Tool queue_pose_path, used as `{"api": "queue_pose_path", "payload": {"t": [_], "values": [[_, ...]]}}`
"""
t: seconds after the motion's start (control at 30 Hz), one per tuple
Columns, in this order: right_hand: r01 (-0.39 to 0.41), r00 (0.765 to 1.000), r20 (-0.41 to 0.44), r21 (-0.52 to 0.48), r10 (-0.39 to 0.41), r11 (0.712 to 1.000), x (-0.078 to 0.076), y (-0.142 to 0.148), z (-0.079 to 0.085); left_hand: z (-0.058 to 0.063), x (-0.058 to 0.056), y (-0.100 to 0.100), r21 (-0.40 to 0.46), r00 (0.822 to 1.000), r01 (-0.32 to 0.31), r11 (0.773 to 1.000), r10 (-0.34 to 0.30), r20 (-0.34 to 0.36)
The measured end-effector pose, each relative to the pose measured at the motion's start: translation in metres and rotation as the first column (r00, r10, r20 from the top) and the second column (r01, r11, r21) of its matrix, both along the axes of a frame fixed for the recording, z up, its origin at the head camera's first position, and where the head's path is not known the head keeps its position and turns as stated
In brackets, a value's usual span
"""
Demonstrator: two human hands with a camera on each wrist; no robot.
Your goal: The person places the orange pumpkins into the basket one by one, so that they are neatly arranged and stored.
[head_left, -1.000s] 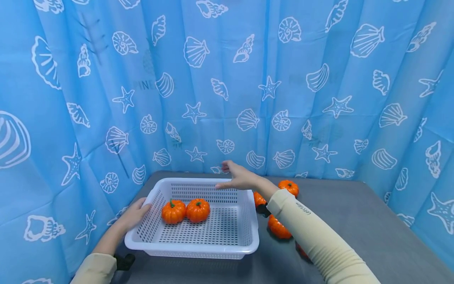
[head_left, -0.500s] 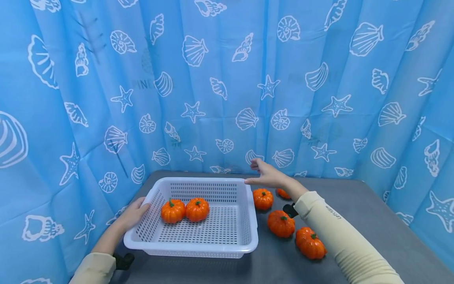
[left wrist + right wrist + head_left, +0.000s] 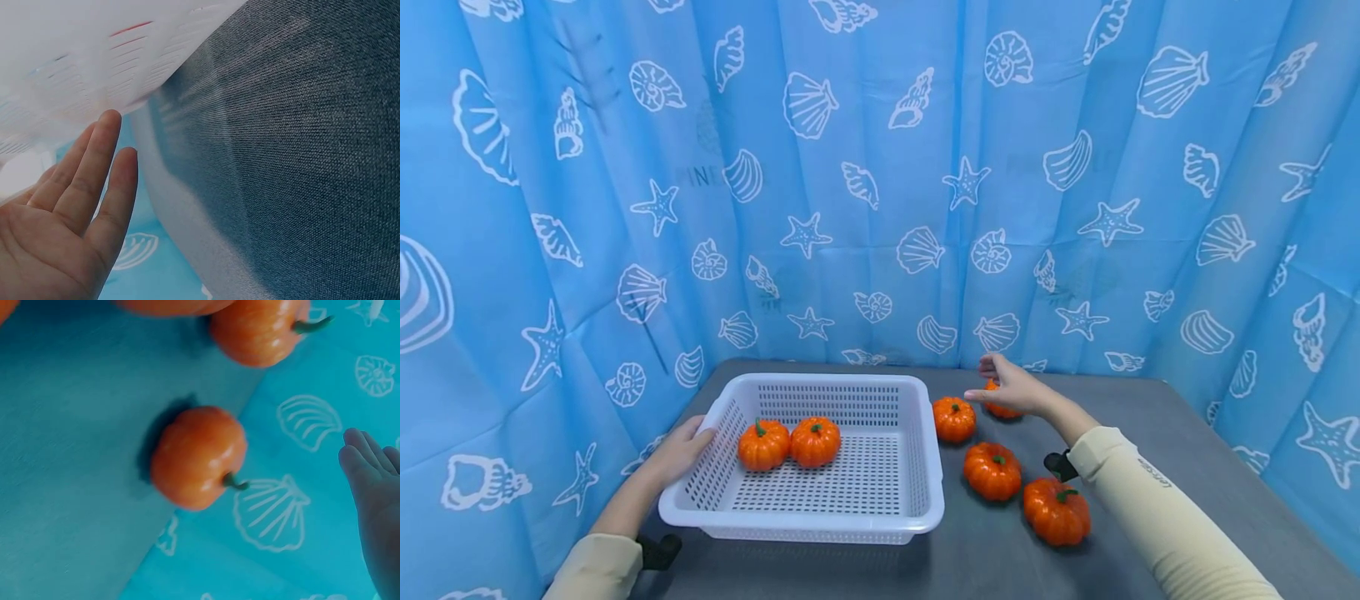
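A white slotted plastic basket (image 3: 823,524) stands on the dark grey table, with two orange toy pumpkins, a left one (image 3: 763,445) and a right one (image 3: 816,442), side by side inside. My left hand (image 3: 681,452) holds its left rim, thumb over the edge; in the left wrist view the fingers (image 3: 103,169) extend along the outer wall. At the back right, my right hand (image 3: 1018,388) hovers with spread fingers, nothing held, partly covering the rearmost pumpkin (image 3: 1002,410). The right wrist view shows a pumpkin (image 3: 200,457) apart from the fingers (image 3: 369,456).
Right of the basket lie more pumpkins: one close to its wall (image 3: 954,419), one in the middle (image 3: 992,472), one nearer the front (image 3: 1057,511). A blue shell-print curtain (image 3: 850,167) hangs behind the grey table (image 3: 1150,467).
My right hand has moved from over the basket's back edge rightward to the rearmost pumpkin, uncovering the pumpkins on the table. My left hand stays at the basket's rim.
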State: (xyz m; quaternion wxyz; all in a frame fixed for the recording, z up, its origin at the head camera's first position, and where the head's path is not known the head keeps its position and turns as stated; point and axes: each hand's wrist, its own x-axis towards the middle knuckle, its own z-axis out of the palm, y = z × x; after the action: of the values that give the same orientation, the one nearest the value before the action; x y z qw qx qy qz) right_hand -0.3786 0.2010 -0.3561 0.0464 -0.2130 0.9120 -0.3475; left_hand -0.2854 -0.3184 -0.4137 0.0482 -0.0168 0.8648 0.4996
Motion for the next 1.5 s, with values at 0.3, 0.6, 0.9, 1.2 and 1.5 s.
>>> {"api": "queue_pose_path", "payload": {"t": [0.3, 0.6, 0.9, 1.2, 1.5], "values": [[0.028, 0.999, 0.033, -0.003, -0.028, 1.0, 0.007, 0.037, -0.013, 0.0, 0.001, 0.001, -0.003, 1.0, -0.01, 1.0, 0.01, 0.011], [0.039, 0.996, 0.081, 0.019, -0.04, 0.999, 0.023, 0.072, -0.027, 0.002, 0.004, 0.0, -0.004, 1.0, -0.012, 1.0, 0.012, 0.011], [0.026, 0.992, 0.12, 0.032, -0.03, 0.999, 0.047, 0.099, -0.046, 0.001, 0.003, -0.001, 0.003, 1.0, -0.005, 1.0, 0.005, 0.004], [0.031, 0.973, 0.228, 0.024, -0.035, 0.999, 0.072, 0.116, -0.056, 0.002, 0.0, -0.002, 0.001, 1.0, 0.005, 1.0, -0.005, 0.002], [0.001, 0.946, 0.324, -0.05, 0.015, 0.999, 0.093, 0.125, -0.069, 0.0, 0.001, -0.002, -0.005, 1.0, 0.0, 1.0, 0.0, 0.013]]}}
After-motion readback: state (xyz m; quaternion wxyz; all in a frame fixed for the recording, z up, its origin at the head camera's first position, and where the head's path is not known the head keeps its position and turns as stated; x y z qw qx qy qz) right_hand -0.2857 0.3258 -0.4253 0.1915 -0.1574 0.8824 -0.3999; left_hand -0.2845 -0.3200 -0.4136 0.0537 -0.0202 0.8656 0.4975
